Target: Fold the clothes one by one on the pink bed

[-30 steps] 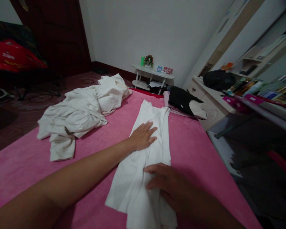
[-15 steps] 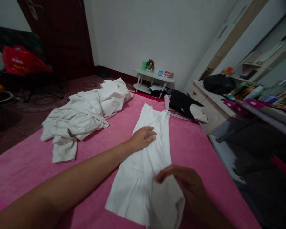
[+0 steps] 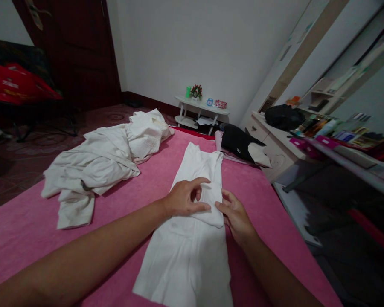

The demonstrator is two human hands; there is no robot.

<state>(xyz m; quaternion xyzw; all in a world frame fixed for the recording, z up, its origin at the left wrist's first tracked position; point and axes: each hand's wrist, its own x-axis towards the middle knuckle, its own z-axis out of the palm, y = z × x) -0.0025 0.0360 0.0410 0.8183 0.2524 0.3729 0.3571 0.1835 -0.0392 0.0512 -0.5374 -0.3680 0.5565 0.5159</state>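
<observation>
A white shirt [image 3: 192,251], folded into a long strip, lies on the pink bed cover [image 3: 262,260]. A flap of its cloth, seemingly a sleeve [image 3: 213,218], lies doubled across the middle. My left hand [image 3: 186,198] rests on the strip at that flap, thumb and forefinger spread apart in a curve. At the right edge, my right hand [image 3: 235,215] pinches the flap between thumb and fingers. The shirt's far end, with its neckline, points away from me.
Crumpled white clothes [image 3: 105,153] are heaped at the left of the bed. Folded dark clothes [image 3: 240,143] lie at the far right corner. A small white table [image 3: 201,104] stands against the wall, and a cluttered desk [image 3: 339,149] runs along the right.
My right hand has moved away from me, carrying the loose cloth up to the strip's middle, where it now lies doubled. My left hand's thumb and forefinger have spread.
</observation>
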